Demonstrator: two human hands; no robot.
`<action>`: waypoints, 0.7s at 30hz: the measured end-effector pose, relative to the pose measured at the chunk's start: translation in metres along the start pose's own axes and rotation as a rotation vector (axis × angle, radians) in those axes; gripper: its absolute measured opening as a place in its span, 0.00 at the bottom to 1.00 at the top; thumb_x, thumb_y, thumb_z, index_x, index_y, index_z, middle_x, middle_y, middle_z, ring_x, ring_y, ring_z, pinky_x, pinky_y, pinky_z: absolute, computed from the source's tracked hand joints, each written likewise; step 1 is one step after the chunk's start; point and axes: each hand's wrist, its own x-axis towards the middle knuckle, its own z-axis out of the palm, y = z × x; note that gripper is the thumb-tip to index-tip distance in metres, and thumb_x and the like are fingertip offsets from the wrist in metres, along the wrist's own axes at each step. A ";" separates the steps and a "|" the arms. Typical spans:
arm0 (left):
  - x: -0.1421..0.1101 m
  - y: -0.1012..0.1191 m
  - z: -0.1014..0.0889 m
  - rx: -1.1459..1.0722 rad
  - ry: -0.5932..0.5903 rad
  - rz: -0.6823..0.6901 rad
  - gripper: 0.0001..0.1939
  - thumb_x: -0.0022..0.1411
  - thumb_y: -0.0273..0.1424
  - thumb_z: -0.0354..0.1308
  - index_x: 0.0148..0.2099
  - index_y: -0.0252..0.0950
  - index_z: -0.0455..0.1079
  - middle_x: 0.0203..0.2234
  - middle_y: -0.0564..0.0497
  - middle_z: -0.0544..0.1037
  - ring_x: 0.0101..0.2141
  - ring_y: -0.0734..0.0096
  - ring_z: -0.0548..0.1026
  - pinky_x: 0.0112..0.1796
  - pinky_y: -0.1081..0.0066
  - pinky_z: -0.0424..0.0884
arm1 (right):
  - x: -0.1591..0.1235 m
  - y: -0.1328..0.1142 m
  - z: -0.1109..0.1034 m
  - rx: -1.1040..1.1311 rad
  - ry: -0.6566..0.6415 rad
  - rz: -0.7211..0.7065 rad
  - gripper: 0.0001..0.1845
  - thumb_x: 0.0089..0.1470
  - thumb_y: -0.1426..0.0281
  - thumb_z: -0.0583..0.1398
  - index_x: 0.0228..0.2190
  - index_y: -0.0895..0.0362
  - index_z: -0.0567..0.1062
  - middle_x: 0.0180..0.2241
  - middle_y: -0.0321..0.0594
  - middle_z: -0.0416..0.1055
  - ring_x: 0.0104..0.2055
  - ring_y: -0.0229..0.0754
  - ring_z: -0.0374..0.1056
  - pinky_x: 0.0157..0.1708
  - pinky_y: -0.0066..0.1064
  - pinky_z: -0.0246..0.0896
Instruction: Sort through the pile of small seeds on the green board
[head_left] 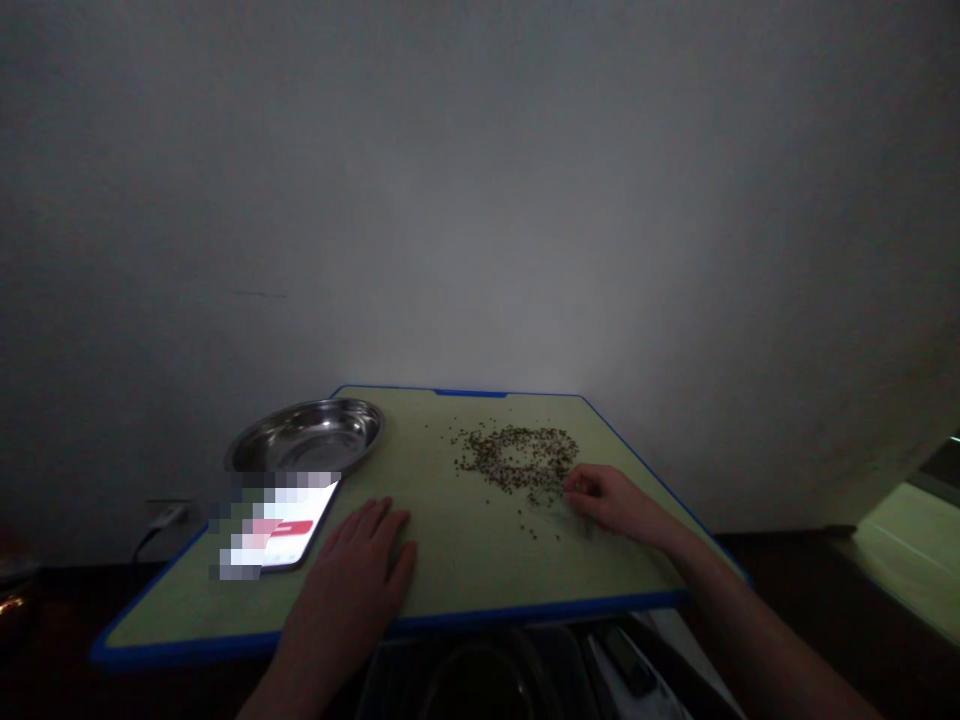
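Small brown grains lie scattered in a rough ring on the pale green board with a blue rim. At the ring's near right edge is my right hand, its fingers curled and the tips pinched together; whatever may be between them is too small to make out. My left hand rests flat on the board with its fingers stretched out, holding nothing. Just left of it lies a phone with a lit screen, partly blurred out. Behind the phone stands a shallow steel bowl.
A grey wall rises behind the board. A plug with a cable is at the wall on the left. Below the board's near edge are dark items, hard to make out. A pale surface shows at the far right.
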 end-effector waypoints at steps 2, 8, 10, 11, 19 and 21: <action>0.000 -0.001 0.001 0.006 -0.005 0.003 0.22 0.61 0.39 0.46 0.52 0.38 0.71 0.54 0.43 0.73 0.55 0.53 0.68 0.54 0.51 0.65 | 0.003 -0.005 0.006 -0.008 -0.012 0.016 0.05 0.51 0.71 0.56 0.29 0.58 0.72 0.19 0.31 0.65 0.20 0.35 0.59 0.22 0.26 0.53; -0.001 0.000 -0.001 0.022 -0.032 0.003 0.23 0.62 0.39 0.44 0.52 0.37 0.71 0.54 0.42 0.72 0.56 0.52 0.68 0.54 0.49 0.65 | 0.007 -0.014 0.022 -0.014 -0.063 -0.057 0.05 0.51 0.71 0.58 0.30 0.59 0.74 0.23 0.35 0.69 0.25 0.36 0.64 0.25 0.26 0.55; -0.001 0.001 -0.002 0.027 -0.047 -0.001 0.23 0.62 0.39 0.44 0.53 0.36 0.70 0.55 0.41 0.72 0.56 0.52 0.68 0.54 0.50 0.65 | 0.005 -0.018 0.026 0.000 -0.097 -0.077 0.05 0.51 0.71 0.59 0.31 0.58 0.74 0.23 0.34 0.69 0.25 0.36 0.64 0.25 0.26 0.55; 0.000 0.002 -0.003 0.028 -0.057 -0.002 0.23 0.62 0.39 0.44 0.53 0.36 0.70 0.55 0.41 0.71 0.56 0.52 0.67 0.55 0.50 0.64 | 0.004 -0.021 0.027 0.006 -0.116 -0.083 0.05 0.51 0.71 0.59 0.31 0.58 0.74 0.22 0.34 0.68 0.25 0.36 0.64 0.25 0.25 0.55; 0.000 0.003 -0.003 0.027 -0.055 0.001 0.22 0.62 0.38 0.46 0.53 0.35 0.70 0.55 0.40 0.71 0.57 0.52 0.67 0.55 0.50 0.64 | -0.009 -0.045 0.036 0.017 -0.231 -0.117 0.05 0.51 0.71 0.60 0.31 0.59 0.75 0.22 0.33 0.67 0.24 0.34 0.61 0.23 0.24 0.52; 0.000 0.001 -0.001 0.026 -0.025 0.011 0.21 0.62 0.38 0.46 0.52 0.36 0.71 0.54 0.41 0.72 0.56 0.53 0.68 0.55 0.50 0.65 | -0.011 -0.050 0.038 0.008 -0.259 -0.114 0.06 0.51 0.70 0.60 0.32 0.59 0.76 0.22 0.33 0.68 0.24 0.34 0.62 0.23 0.24 0.52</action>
